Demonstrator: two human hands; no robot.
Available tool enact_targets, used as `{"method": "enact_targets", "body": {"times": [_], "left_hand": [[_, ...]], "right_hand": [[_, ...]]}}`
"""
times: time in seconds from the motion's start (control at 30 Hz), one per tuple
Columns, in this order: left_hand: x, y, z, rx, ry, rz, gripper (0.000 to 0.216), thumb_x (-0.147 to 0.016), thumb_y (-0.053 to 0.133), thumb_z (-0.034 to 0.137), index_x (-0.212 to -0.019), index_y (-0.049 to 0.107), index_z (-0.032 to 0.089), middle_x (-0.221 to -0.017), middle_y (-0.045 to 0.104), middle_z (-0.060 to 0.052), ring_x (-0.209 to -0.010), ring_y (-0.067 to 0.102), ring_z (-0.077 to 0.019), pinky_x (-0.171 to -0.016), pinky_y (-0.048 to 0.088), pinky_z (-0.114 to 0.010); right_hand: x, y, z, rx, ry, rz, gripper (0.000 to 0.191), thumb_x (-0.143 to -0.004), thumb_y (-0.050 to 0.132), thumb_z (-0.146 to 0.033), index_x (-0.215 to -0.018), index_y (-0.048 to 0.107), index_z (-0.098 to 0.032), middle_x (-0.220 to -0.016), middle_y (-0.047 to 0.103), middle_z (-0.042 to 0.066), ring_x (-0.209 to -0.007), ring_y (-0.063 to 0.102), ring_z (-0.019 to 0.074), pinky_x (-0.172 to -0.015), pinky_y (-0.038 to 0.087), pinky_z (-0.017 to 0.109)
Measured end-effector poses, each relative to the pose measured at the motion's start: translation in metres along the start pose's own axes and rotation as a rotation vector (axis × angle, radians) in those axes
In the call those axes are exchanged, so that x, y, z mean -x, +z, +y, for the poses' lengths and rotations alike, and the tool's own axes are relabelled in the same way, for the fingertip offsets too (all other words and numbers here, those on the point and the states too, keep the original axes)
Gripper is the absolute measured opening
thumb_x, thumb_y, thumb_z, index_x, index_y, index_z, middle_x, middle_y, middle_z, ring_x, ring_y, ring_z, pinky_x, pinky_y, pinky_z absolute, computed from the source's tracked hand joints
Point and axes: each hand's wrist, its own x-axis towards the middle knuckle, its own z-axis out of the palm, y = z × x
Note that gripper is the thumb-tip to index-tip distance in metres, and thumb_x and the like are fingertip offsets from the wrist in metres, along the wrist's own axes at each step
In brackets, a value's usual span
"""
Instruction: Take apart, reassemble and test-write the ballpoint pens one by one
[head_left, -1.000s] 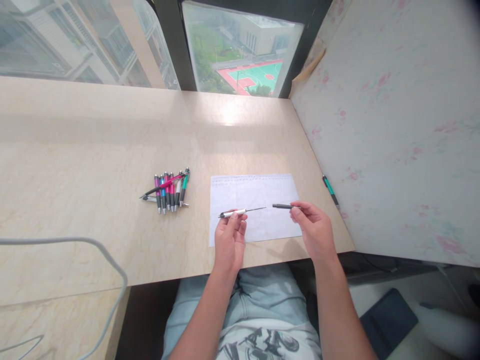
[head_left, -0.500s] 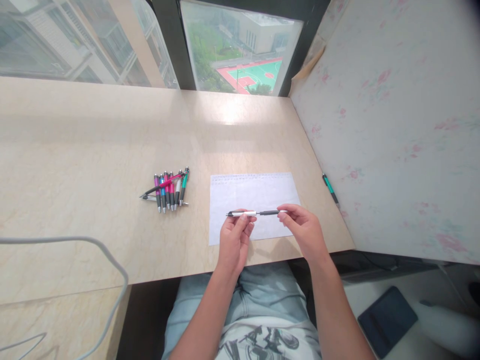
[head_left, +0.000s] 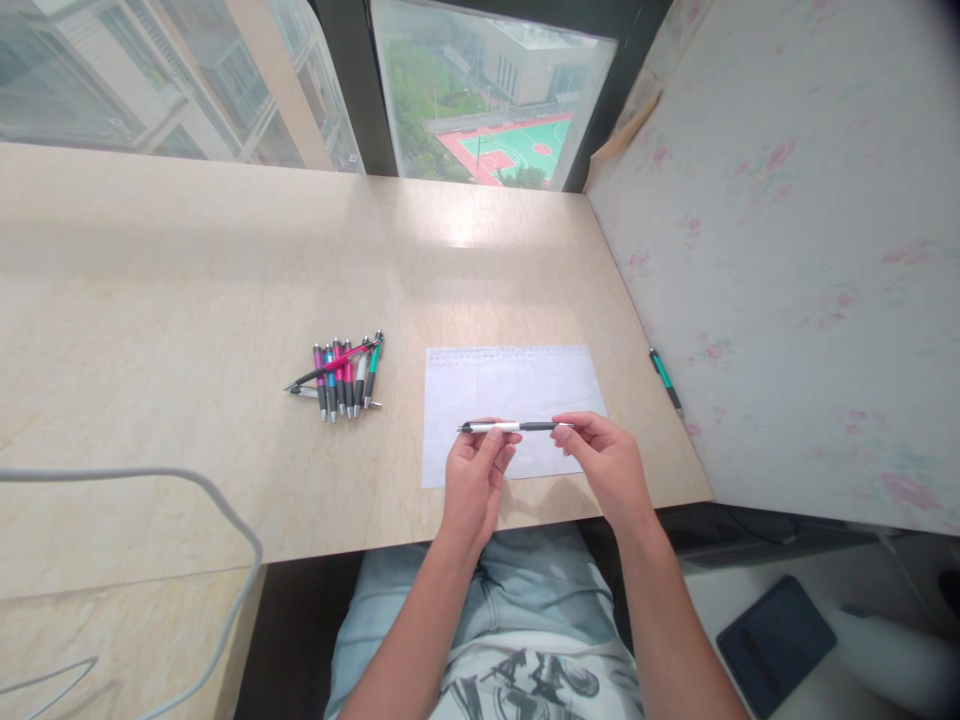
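Observation:
A pen [head_left: 517, 427] with a white barrel and a black front section is held level above a white sheet of paper [head_left: 510, 385]. My left hand [head_left: 474, 482] pinches the white barrel end. My right hand [head_left: 609, 468] pinches the black front end, and the two parts meet in one straight line. A bundle of several coloured pens [head_left: 341, 375] lies on the table to the left of the paper, well away from both hands.
A beige marble-look table [head_left: 187, 300] runs under a window. A flower-patterned wall panel [head_left: 787, 250] closes the right side, with a green pen [head_left: 664, 378] lying against its foot. A grey cable [head_left: 187, 490] loops at the lower left. A dark tablet [head_left: 772, 645] lies on the floor.
The two pen parts were held apart, with a thin refill showing between them. My hands came together and the black front part now sits against the white barrel.

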Motion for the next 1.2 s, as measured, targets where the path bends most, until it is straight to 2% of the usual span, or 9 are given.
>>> {"method": "enact_targets", "body": {"times": [0.13, 0.4, 0.57, 0.73, 0.83, 0.9, 1.0, 1.07, 1.2], "left_hand": [[-0.001, -0.001, 0.004, -0.027, -0.003, -0.024, 0.028, -0.071, 0.080, 0.028, -0.094, 0.068, 0.016, -0.092, 0.072, -0.004, -0.078, 0.069, -0.0116, -0.073, 0.052, -0.022], [-0.002, -0.003, 0.009, -0.082, -0.012, -0.074, 0.026, -0.073, 0.079, 0.029, -0.093, 0.069, 0.015, -0.091, 0.073, -0.006, -0.077, 0.068, -0.0110, -0.071, 0.052, -0.020], [0.001, 0.000, 0.009, -0.066, -0.010, -0.077, 0.025, -0.073, 0.079, 0.027, -0.092, 0.068, 0.015, -0.090, 0.072, -0.005, -0.076, 0.068, -0.0108, -0.070, 0.052, -0.020], [0.002, 0.001, 0.008, -0.050, -0.026, -0.071, 0.024, -0.073, 0.079, 0.027, -0.091, 0.068, 0.015, -0.089, 0.072, -0.004, -0.075, 0.068, -0.0106, -0.070, 0.052, -0.020], [0.001, 0.000, 0.007, -0.034, -0.029, -0.067, 0.024, -0.073, 0.079, 0.026, -0.091, 0.069, 0.015, -0.090, 0.072, -0.005, -0.075, 0.068, -0.0105, -0.070, 0.052, -0.020], [0.000, -0.001, 0.007, -0.021, -0.025, -0.060, 0.025, -0.073, 0.079, 0.026, -0.092, 0.069, 0.015, -0.091, 0.071, -0.005, -0.075, 0.068, -0.0104, -0.071, 0.052, -0.020], [-0.003, -0.003, 0.006, -0.010, -0.011, -0.044, 0.025, -0.072, 0.079, 0.026, -0.093, 0.069, 0.015, -0.091, 0.071, -0.004, -0.076, 0.068, -0.0103, -0.071, 0.052, -0.020], [-0.003, -0.004, 0.005, -0.010, -0.003, -0.033, 0.025, -0.072, 0.079, 0.026, -0.093, 0.069, 0.016, -0.091, 0.071, -0.003, -0.076, 0.068, -0.0101, -0.071, 0.052, -0.020], [-0.002, -0.003, 0.006, -0.030, -0.004, -0.045, 0.025, -0.073, 0.079, 0.026, -0.093, 0.069, 0.016, -0.091, 0.071, -0.004, -0.076, 0.068, -0.0103, -0.071, 0.052, -0.020]], "right_hand": [[0.000, -0.003, -0.003, 0.071, -0.016, 0.000, 0.022, -0.078, 0.072, -0.040, -0.088, 0.074, -0.021, -0.076, 0.071, 0.004, -0.071, 0.064, 0.0182, -0.067, 0.051, 0.032], [-0.001, -0.009, -0.012, 0.199, -0.120, -0.031, 0.021, -0.082, 0.068, -0.042, -0.077, 0.073, -0.021, -0.072, 0.070, 0.002, -0.067, 0.061, 0.0167, -0.063, 0.046, 0.029], [0.000, -0.008, -0.016, 0.292, -0.189, -0.015, 0.034, -0.085, 0.064, -0.046, -0.063, 0.067, -0.020, -0.063, 0.065, 0.001, -0.061, 0.058, 0.0157, -0.060, 0.043, 0.028], [-0.001, -0.010, -0.011, 0.318, -0.209, -0.052, 0.048, -0.089, 0.056, -0.052, -0.053, 0.061, -0.020, -0.050, 0.055, 0.000, -0.050, 0.051, 0.0137, -0.052, 0.037, 0.027], [-0.002, -0.011, -0.008, 0.263, -0.205, -0.076, 0.050, -0.093, 0.048, -0.053, -0.060, 0.064, -0.020, -0.054, 0.057, 0.001, -0.052, 0.052, 0.0145, -0.053, 0.039, 0.028], [-0.002, -0.012, -0.007, 0.233, -0.206, -0.100, 0.045, -0.094, 0.045, -0.052, -0.074, 0.069, -0.020, -0.066, 0.064, 0.003, -0.060, 0.057, 0.0162, -0.056, 0.044, 0.029], [-0.003, -0.014, -0.008, 0.230, -0.213, -0.108, 0.029, -0.090, 0.056, -0.047, -0.094, 0.068, -0.022, -0.085, 0.068, 0.005, -0.074, 0.061, 0.0187, -0.063, 0.048, 0.030], [-0.002, -0.015, -0.009, 0.252, -0.220, -0.104, 0.023, -0.087, 0.061, -0.043, -0.095, 0.067, -0.022, -0.087, 0.068, 0.004, -0.078, 0.062, 0.0195, -0.066, 0.049, 0.030], [0.000, -0.014, -0.012, 0.318, -0.228, -0.118, 0.025, -0.090, 0.056, -0.041, -0.077, 0.065, -0.021, -0.074, 0.066, 0.002, -0.071, 0.061, 0.0176, -0.066, 0.046, 0.029]]}}
